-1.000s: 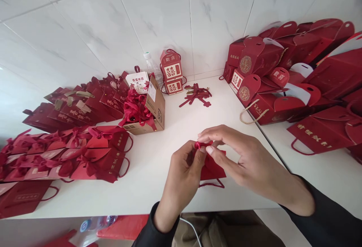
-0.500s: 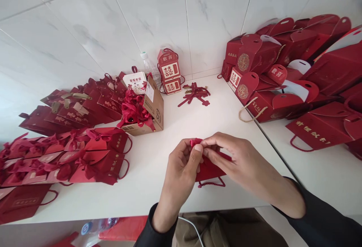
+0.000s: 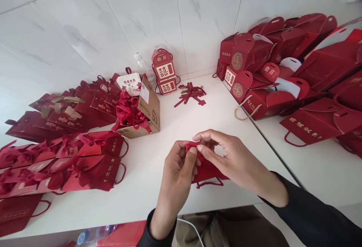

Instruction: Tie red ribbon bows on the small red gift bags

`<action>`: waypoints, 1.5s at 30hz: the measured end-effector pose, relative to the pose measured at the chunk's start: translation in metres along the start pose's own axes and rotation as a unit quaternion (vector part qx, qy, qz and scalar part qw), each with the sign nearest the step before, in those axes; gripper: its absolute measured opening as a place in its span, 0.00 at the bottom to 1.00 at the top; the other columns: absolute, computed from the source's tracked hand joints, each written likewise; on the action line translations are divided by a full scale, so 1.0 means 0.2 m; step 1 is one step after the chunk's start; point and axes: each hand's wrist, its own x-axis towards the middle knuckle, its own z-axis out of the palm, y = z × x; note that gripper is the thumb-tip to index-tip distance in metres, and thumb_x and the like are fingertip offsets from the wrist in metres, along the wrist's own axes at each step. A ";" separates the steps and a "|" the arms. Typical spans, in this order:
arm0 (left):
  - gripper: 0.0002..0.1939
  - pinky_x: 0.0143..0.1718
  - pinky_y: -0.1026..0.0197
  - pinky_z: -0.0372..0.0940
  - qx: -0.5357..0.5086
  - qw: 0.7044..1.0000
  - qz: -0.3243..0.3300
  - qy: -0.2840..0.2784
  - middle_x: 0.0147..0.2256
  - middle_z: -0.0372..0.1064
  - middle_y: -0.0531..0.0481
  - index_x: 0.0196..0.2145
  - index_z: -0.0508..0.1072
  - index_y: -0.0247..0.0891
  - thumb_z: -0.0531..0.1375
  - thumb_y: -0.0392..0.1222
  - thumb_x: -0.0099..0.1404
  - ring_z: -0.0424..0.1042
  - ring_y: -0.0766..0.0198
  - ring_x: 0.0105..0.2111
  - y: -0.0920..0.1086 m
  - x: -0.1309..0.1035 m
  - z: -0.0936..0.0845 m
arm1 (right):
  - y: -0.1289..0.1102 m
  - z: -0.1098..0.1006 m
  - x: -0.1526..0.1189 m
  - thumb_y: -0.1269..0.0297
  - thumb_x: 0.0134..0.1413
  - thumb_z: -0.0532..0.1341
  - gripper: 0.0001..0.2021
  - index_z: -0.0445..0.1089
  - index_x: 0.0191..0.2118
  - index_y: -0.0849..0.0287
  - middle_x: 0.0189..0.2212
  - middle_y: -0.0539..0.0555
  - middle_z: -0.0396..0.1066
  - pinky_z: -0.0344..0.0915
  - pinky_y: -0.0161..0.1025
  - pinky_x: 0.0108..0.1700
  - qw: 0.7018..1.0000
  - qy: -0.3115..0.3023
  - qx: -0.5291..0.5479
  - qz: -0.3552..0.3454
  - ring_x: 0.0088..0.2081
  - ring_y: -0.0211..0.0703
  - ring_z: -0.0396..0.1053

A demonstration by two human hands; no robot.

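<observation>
1. Left hand (image 3: 178,166) and right hand (image 3: 234,158) meet over the white table (image 3: 175,122), fingertips touching.
2. Both pinch a red ribbon (image 3: 190,146) at the top of a small red bag (image 3: 207,169).
3. Bag lies flat near the table's front edge.
4. Cardboard box (image 3: 147,113) of ribbons sits behind-left of the bag.
</observation>
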 end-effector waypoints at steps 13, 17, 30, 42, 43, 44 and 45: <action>0.15 0.27 0.64 0.64 -0.054 0.996 -0.064 -0.014 0.26 0.67 0.54 0.40 0.73 0.40 0.63 0.56 0.70 0.63 0.65 0.27 -0.04 0.03 -0.07 | -0.02 0.03 -0.04 0.77 0.66 0.60 0.09 0.72 0.45 0.58 0.45 0.55 0.71 0.69 0.39 0.55 0.992 0.033 -0.015 -0.119 0.49 0.41 0.72; 0.14 0.29 0.64 0.65 -0.101 0.992 -0.071 0.006 0.30 0.71 0.52 0.37 0.74 0.39 0.65 0.53 0.68 0.66 0.66 0.28 -0.04 0.03 -0.07 | 0.01 0.03 -0.03 0.77 0.68 0.58 0.08 0.71 0.44 0.56 0.41 0.52 0.74 0.70 0.39 0.52 0.994 0.028 -0.027 -0.098 0.47 0.42 0.72; 0.16 0.31 0.63 0.62 -0.098 0.994 -0.044 -0.001 0.26 0.69 0.53 0.32 0.73 0.37 0.67 0.53 0.66 0.65 0.68 0.24 -0.01 0.01 -0.04 | 0.04 0.02 -0.04 0.69 0.71 0.55 0.09 0.68 0.50 0.49 0.46 0.48 0.78 0.74 0.40 0.48 1.000 -0.017 0.009 -0.008 0.46 0.41 0.77; 0.07 0.27 0.65 0.61 0.024 1.000 0.002 0.015 0.28 0.70 0.53 0.33 0.72 0.38 0.66 0.42 0.64 0.65 0.68 0.26 -0.02 0.00 -0.04 | 0.04 0.04 -0.03 0.65 0.71 0.57 0.07 0.72 0.47 0.50 0.46 0.49 0.78 0.74 0.35 0.36 1.000 -0.001 0.003 0.017 0.47 0.42 0.77; 0.05 0.28 0.64 0.62 0.047 0.998 0.015 0.032 0.30 0.72 0.52 0.34 0.72 0.39 0.64 0.41 0.64 0.66 0.67 0.27 -0.02 0.00 -0.03 | 0.04 0.04 -0.03 0.64 0.71 0.57 0.07 0.72 0.47 0.50 0.46 0.50 0.78 0.74 0.36 0.35 1.000 -0.004 0.006 0.027 0.46 0.43 0.77; 0.03 0.28 0.64 0.63 0.074 0.995 0.031 0.053 0.32 0.73 0.51 0.36 0.72 0.40 0.63 0.39 0.65 0.68 0.66 0.28 -0.03 0.00 -0.02 | 0.03 0.04 -0.04 0.63 0.71 0.57 0.07 0.72 0.47 0.50 0.46 0.50 0.78 0.74 0.36 0.35 0.999 -0.008 0.011 0.037 0.46 0.43 0.77; 0.02 0.29 0.63 0.64 0.106 0.990 0.052 0.074 0.34 0.75 0.50 0.37 0.73 0.40 0.62 0.38 0.65 0.70 0.65 0.29 -0.04 -0.01 -0.01 | 0.03 0.04 -0.04 0.62 0.71 0.58 0.07 0.72 0.47 0.51 0.46 0.50 0.78 0.74 0.36 0.36 0.999 -0.011 0.017 0.044 0.45 0.43 0.77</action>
